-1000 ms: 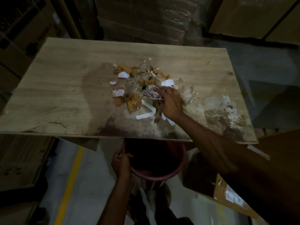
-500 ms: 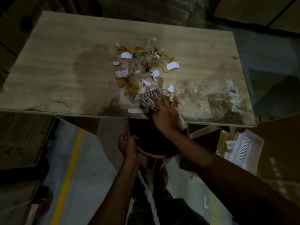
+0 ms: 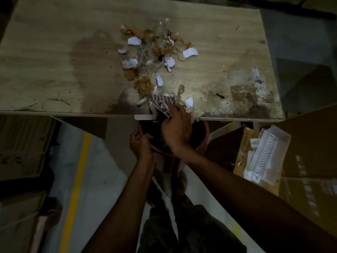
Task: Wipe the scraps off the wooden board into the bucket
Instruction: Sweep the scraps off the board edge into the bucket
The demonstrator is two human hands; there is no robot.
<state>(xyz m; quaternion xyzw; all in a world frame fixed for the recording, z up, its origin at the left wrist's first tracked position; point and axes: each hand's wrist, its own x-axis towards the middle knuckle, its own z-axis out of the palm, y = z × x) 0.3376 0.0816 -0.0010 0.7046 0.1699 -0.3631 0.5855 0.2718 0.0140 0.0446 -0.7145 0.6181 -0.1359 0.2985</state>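
At the tabletop's near edge, the right hand clutched a soft striped rag; light paper scraps lay mid-board. The left hand's fingers gripped the bucket's stiff rim below.

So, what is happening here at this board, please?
A person is clearing scraps off a wooden board. The right hand presses a striped cloth at the near edge, over a reddish bucket that the left hand holds by the rim just below. Many paper and plastic scraps lie further back on the board.
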